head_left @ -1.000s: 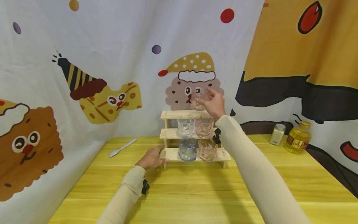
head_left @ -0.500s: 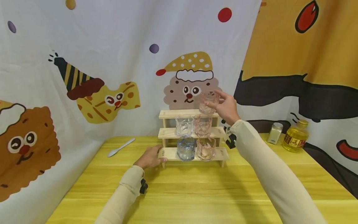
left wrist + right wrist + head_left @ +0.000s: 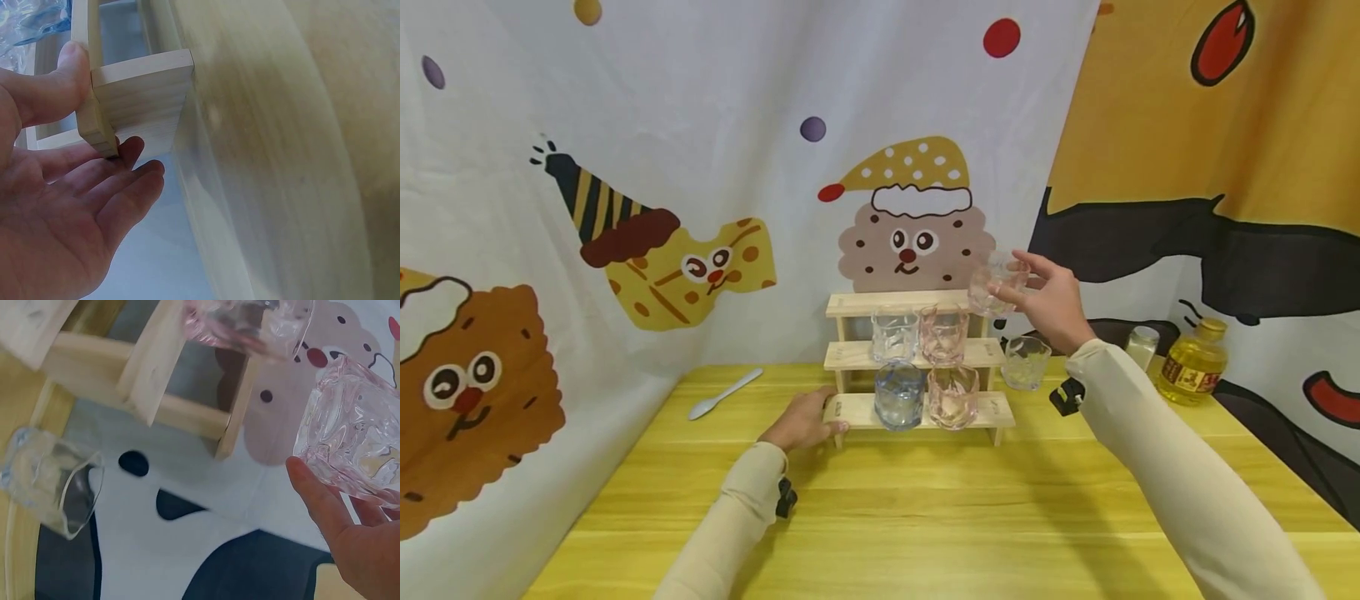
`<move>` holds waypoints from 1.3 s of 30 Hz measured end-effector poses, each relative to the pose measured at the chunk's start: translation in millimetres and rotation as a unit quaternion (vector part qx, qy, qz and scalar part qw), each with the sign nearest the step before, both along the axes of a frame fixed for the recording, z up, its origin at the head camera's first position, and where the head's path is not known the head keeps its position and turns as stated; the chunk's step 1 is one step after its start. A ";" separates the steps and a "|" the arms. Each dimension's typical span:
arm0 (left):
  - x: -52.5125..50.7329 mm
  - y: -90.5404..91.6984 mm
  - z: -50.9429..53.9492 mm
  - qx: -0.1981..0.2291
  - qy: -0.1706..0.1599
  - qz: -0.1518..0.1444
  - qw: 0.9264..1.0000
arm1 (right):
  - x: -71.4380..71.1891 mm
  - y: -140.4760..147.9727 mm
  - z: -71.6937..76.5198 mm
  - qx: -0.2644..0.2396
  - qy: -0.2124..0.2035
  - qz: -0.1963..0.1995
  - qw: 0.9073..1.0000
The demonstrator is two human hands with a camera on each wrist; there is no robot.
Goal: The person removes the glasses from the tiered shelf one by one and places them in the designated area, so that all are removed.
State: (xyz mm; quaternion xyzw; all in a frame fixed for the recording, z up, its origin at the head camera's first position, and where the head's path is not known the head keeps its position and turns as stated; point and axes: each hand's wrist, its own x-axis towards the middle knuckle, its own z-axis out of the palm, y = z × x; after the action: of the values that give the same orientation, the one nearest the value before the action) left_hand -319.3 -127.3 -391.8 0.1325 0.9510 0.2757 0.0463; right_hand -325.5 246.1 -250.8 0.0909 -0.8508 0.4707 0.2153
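My right hand [image 3: 1054, 302] pinches a pale pink glass tumbler [image 3: 994, 287] by its side, in the air just off the right end of a three-step wooden rack [image 3: 891, 303]. The right wrist view shows the tumbler [image 3: 356, 428] tilted, thumb at its rim. My left hand [image 3: 802, 421] grips the left end of the bottom step; in the left wrist view the thumb lies on one face of the plank [image 3: 100, 128], fingers curled at the other. On the bottom step stand a blue tumbler [image 3: 900, 396] and a pink one [image 3: 953, 398]. The middle step bears a clear tumbler [image 3: 894, 335] and a pink one [image 3: 943, 335].
A clear tumbler [image 3: 1027, 362] stands on the wooden table [image 3: 880, 517] right of the rack. Further right are a white-capped jar [image 3: 1142, 345], partly behind the sleeve, and an oil bottle [image 3: 1195, 362]. A spoon [image 3: 726, 394] lies left. A printed curtain [image 3: 700, 83] hangs behind.
My right hand has carried the pink tumbler rightward and slightly down, from above the top step past its right end. The clear tumbler on the table has come into sight. My left hand stays put.
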 end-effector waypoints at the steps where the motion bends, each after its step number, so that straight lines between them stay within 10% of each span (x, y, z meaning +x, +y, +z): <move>1: -0.1 0.2 0.4 0.000 0.000 0.000 1.000 | 1.4 3.7 -0.7 -0.002 0.001 -0.001 1.000; 39: -1.0 -1.5 -0.9 0.006 0.007 -0.009 1.000 | 16.7 100.4 -75.7 0.053 -0.050 -0.130 0.989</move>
State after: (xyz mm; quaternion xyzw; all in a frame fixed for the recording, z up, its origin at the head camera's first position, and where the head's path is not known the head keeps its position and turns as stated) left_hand -320.3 -128.7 -392.7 0.1435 0.9483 0.2800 0.0411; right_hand -308.8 346.5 -326.5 -0.0333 -0.8888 0.3968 0.2269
